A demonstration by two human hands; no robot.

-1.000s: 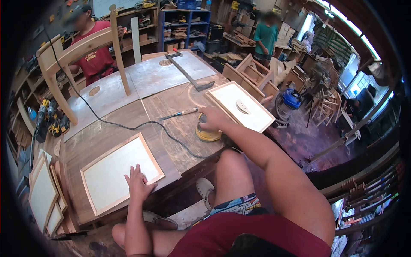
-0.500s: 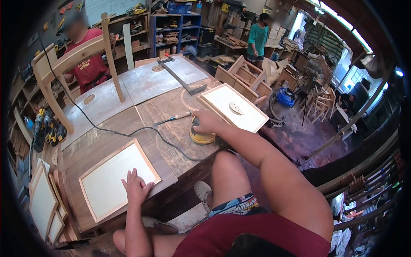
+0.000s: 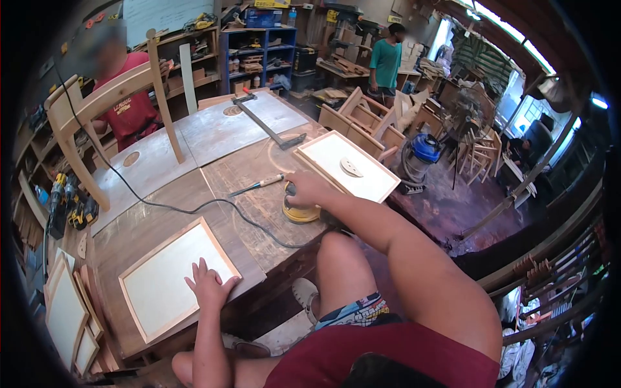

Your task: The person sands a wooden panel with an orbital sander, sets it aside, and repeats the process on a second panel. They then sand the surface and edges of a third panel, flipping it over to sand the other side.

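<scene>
A white panel with a light wooden frame [image 3: 158,278] lies flat on the workbench, near its front edge. My left hand [image 3: 212,284] rests on this panel's lower right part, fingers spread. At the bench's front edge, my right hand [image 3: 305,189] is wrapped over the top of a yellow and black sander [image 3: 299,212], which sits on the wood. A black cord [image 3: 194,211] runs from it across the bench. Just beyond the sander lies a chisel [image 3: 255,185] with a wooden handle. A second framed panel [image 3: 323,150] lies to the right, with a half-round wooden piece [image 3: 351,167] on it.
A bar clamp [image 3: 268,124] lies at the back of the workbench [image 3: 149,216]. A wooden chair frame [image 3: 116,90] stands at the left, with a person in red [image 3: 129,110] behind. Cordless drills [image 3: 61,197] and more panels [image 3: 65,310] are at the left edge. Another person [image 3: 385,64] stands farther back.
The view has shifted slightly. My left hand stays on the framed panel, its fingers a little more spread. My right hand remains on the sander.
</scene>
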